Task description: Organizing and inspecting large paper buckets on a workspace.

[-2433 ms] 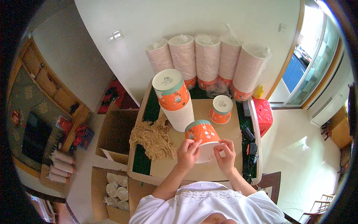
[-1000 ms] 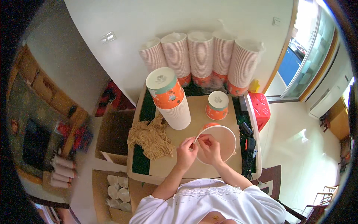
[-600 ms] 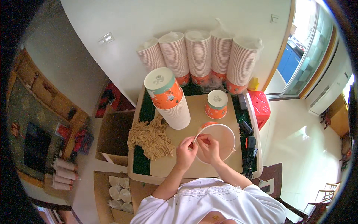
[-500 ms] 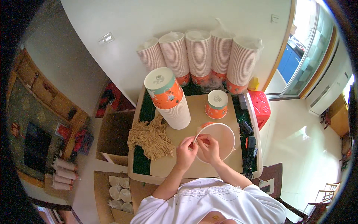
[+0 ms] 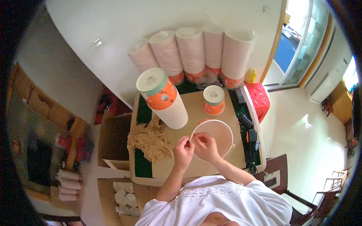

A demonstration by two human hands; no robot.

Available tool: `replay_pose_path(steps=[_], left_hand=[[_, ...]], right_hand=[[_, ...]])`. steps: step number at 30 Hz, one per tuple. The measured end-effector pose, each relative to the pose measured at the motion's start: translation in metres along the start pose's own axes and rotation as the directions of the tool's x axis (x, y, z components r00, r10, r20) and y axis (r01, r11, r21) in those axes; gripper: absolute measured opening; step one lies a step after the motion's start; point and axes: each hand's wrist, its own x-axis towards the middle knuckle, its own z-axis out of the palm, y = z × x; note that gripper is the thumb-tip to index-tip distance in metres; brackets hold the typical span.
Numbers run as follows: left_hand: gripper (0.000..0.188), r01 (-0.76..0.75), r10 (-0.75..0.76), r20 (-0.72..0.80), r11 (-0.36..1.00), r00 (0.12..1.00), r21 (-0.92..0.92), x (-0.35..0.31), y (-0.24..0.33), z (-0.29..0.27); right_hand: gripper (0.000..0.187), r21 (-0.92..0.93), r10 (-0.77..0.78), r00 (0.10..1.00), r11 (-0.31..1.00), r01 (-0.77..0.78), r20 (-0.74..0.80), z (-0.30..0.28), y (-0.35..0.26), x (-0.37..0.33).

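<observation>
A white paper bucket (image 5: 217,133) with an orange outside stands mouth up on the tan table top (image 5: 196,109) in front of me. My left hand (image 5: 183,150) pinches the bucket's near left rim from outside. My right hand (image 5: 204,145) reaches inside the bucket at the same spot, its fingers closed on the rim. A thin cord seems to run along the rim; I cannot tell for sure. A heap of tan cords (image 5: 150,139) lies just left of my left hand.
A tilted stack of upside-down buckets (image 5: 163,97) stands at the table's back left, and a single upside-down bucket (image 5: 213,99) behind the one I hold. Tall bucket stacks (image 5: 192,52) line the wall. Open cardboard boxes (image 5: 113,140) sit left, dark tools (image 5: 249,130) right, a red stool (image 5: 259,98) beyond.
The bucket was held tilted with its orange side showing; it now stands mouth up on the table, and both hands have settled on its near left rim.
</observation>
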Motion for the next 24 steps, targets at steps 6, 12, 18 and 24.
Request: replay_pose_path(steps=[6, 12, 18, 24], left_hand=[[0.018, 0.039, -0.039, 0.011, 0.999, 0.999, -0.014, 0.0, -0.001, -0.001], [0.02, 0.036, -0.036, 0.029, 0.999, 0.999, 0.011, 0.002, 0.007, -0.001], [0.02, 0.032, -0.033, 0.036, 0.999, 0.999, 0.04, 0.002, 0.011, -0.002], [0.02, 0.02, -0.022, 0.04, 0.999, 0.999, 0.035, 0.005, 0.014, -0.001]], right_hand=[[0.017, -0.006, 0.043, 0.998, 0.999, -0.042, 0.051, -0.001, -0.004, 0.002], [0.016, 0.014, 0.021, 0.999, 1.0, -0.021, 0.044, -0.004, 0.011, 0.005], [0.013, 0.009, 0.023, 0.998, 1.0, -0.024, 0.062, -0.004, 0.006, 0.003], [0.019, 0.002, -0.017, 0.999, 1.0, 0.017, 0.036, -0.005, -0.001, 0.003]])
